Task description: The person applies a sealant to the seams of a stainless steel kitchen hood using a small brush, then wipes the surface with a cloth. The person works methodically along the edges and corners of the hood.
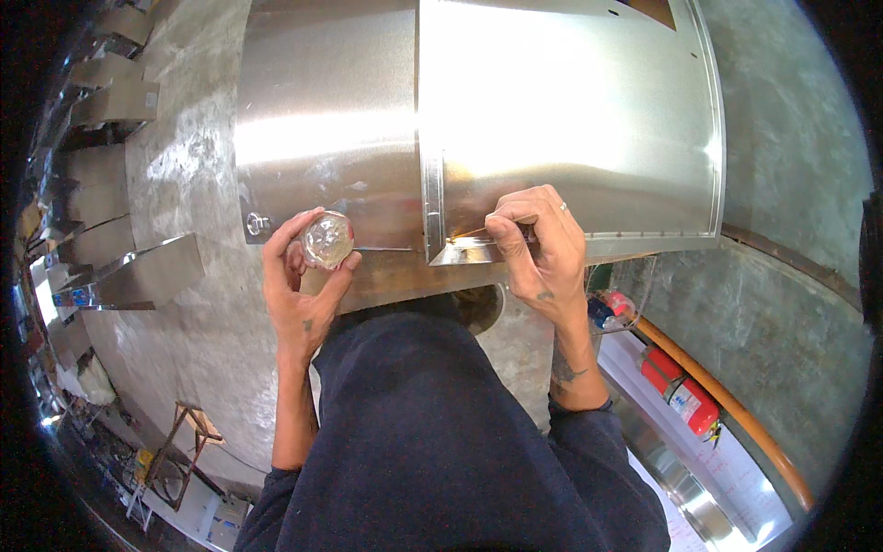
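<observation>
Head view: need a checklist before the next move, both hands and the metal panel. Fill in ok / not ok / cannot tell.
1. Clear round container gripped by left hand: ok.
2. Thin stick pinched in right hand: ok.
3. Stick aimed at the near-left corner of the flanged sheet-metal panel: ok.
4. Stick tip touching that corner: cannot tell.
5. Hands gloved and free of jewellery: not ok; both bare, finger ring on the right.
6. Fire extinguisher in view: ok, lower right.
</observation>
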A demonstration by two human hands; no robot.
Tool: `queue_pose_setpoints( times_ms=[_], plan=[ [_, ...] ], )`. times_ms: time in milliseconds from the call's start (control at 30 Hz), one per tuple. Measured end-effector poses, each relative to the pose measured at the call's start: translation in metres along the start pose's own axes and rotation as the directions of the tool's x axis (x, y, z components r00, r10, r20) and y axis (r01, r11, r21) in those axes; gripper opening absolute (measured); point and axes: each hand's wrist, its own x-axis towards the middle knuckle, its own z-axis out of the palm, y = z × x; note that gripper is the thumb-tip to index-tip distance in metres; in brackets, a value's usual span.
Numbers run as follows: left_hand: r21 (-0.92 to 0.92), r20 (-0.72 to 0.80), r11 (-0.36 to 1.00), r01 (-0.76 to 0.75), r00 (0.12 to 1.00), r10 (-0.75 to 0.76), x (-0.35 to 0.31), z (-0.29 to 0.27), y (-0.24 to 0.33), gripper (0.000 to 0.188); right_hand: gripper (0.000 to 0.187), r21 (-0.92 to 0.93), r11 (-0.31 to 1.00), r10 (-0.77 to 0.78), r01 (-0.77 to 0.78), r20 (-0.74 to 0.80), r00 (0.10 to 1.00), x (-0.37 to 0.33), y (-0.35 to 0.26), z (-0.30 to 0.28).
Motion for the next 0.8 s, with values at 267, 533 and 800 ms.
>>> queue_pose_setpoints(
  times_ms=[267, 533, 800],
  plan=[
    [-0.007, 0.015, 1.0, -0.015, 1.0, 0.015, 0.004, 0.0023, 0.0002, 0.07, 0.011, -0.034, 0.999, -0.021, 0.022, 0.024, 1.0, 0.0014, -0.0017, 0.0008],
    [-0.031, 0.039, 0.999, 0.036, 0.999, -0.035, 0.0041, 0.0011, 0.002, 0.069, 0.01, 0.002, 1.0, 0.014, -0.014, 0.011, 1.0, -0.0019, -0.003, 0.0005],
    [-0.027, 0.026, 0.999, 0.038, 0.999, -0.037, 0.0016, 0.0002, 0.0028, 0.069, 0.009, -0.008, 1.0, -0.029, 0.029, 0.005, 1.0, -0.002, -0.0024, 0.0012]
  ],
)
